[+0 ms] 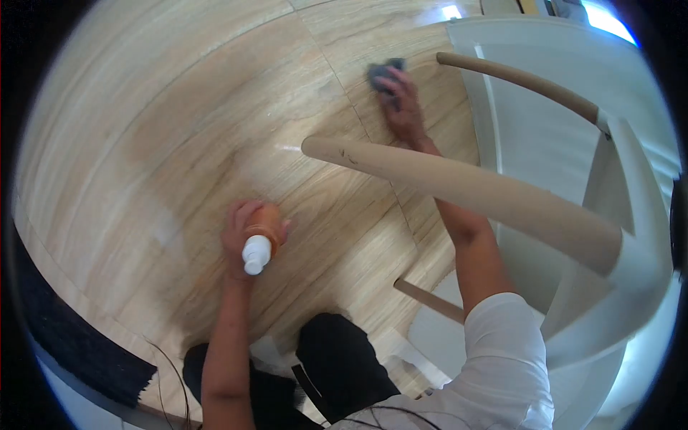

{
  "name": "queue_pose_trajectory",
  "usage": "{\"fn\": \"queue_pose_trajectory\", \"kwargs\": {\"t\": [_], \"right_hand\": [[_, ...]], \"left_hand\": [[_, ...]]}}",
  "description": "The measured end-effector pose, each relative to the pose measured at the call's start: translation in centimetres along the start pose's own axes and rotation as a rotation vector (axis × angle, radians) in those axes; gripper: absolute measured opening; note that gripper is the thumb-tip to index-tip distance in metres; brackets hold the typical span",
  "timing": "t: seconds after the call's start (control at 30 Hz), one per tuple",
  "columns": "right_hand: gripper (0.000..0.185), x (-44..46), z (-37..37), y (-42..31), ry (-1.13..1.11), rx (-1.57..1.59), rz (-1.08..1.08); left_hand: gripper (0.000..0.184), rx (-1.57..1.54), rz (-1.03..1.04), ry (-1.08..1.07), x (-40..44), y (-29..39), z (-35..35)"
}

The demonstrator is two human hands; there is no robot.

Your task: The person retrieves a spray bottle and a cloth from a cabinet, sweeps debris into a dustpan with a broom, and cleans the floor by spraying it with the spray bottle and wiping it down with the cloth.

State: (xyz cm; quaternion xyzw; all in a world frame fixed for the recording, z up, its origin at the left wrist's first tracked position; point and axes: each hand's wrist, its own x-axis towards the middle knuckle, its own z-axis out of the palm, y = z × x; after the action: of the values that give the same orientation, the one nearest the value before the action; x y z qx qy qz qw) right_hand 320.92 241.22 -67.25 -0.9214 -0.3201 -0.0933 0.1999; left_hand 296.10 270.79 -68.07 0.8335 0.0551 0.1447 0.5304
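An orange bottle (pixel 266 221) with a white pump top stands on the wood-look floor (pixel 215 129), and my left hand (pixel 240 226) is wrapped round it. Farther forward and to the right, my right hand (pixel 403 107) presses a dark grey cloth (pixel 385 75) on the floor; the hand is slightly blurred. My right forearm passes beneath a thick wooden leg (pixel 459 190) of a white chair (pixel 631 287), which hides part of it.
Another wooden chair leg (pixel 523 79) sticks out at the upper right, and a third (pixel 430 301) lower down. A white panel (pixel 545 43) runs along the right. A dark mat (pixel 79 344) lies at the lower left. My knees (pixel 344 358) are at the bottom.
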Motion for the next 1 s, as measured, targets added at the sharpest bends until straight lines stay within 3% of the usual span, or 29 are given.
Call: {"fn": "queue_pose_trajectory", "kwargs": {"t": [0.13,0.17,0.2,0.23,0.27,0.4,0.43,0.47,0.53,0.6,0.77,0.8,0.87,0.93,1.0], "right_hand": [[0.033,-4.9,-4.4,13.8,0.174,-0.213,0.253],[0.035,-7.3,-5.9,17.2,0.197,-0.386,0.353],[0.039,-9.4,-7.6,18.0,0.196,-0.353,0.614],[0.042,-13.3,-9.1,20.0,0.217,-0.278,0.598],[0.044,-16.9,-9.7,21.1,0.233,-0.387,0.742],[0.049,-24.8,-8.0,14.8,0.318,-0.713,1.385],[0.049,-25.7,-7.1,12.6,0.302,-0.694,1.393],[0.045,-25.9,-5.8,9.4,0.596,-0.092,1.406],[0.042,-24.6,-2.7,1.5,0.858,0.557,1.354],[0.04,-20.5,0.0,-8.4,0.28,-0.513,0.823],[0.037,-14.1,5.2,-29.4,0.034,-0.009,0.399],[0.036,-12.9,6.1,-31.5,-0.034,0.066,0.243],[0.034,-10.0,9.2,-32.1,-0.065,0.113,0.002],[0.034,-3.1,11.3,-31.2,-0.005,0.13,-0.103],[0.038,3.2,13.6,-30.9,0.151,0.071,-0.073]], "left_hand": [[0.054,0.091,-0.035,-0.022,0.0,0.2,0.4],[0.051,0.022,-0.098,-0.034,0.0,0.5,0.3],[0.05,-0.056,-0.161,-0.053,-0.1,0.7,0.3],[0.05,-0.051,-0.174,-0.057,-0.3,0.7,0.4],[0.05,-0.023,-0.165,-0.053,-0.3,0.7,0.4],[0.056,0.096,-0.097,-0.031,-0.2,0.1,0.7],[0.054,0.113,-0.11,-0.035,-0.3,0.1,0.6],[0.048,0.041,-0.097,-0.035,0.0,0.1,0.5],[0.039,0.023,-0.006,-0.011,0.8,0.9,0.1],[0.04,0.026,0.041,0.005,0.8,0.7,-0.2],[0.046,-0.323,-0.122,0.163,-1.5,-1.1,0.0],[0.047,-0.438,-0.146,0.24,-1.8,-1.6,-0.9],[0.048,-0.346,-0.179,0.275,-3.1,0.0,-5.3],[0.05,-0.137,-0.039,0.472,-5.7,0.7,-9.6],[0.051,0.071,0.055,0.46,-11.1,-1.1,-14.0]]}}
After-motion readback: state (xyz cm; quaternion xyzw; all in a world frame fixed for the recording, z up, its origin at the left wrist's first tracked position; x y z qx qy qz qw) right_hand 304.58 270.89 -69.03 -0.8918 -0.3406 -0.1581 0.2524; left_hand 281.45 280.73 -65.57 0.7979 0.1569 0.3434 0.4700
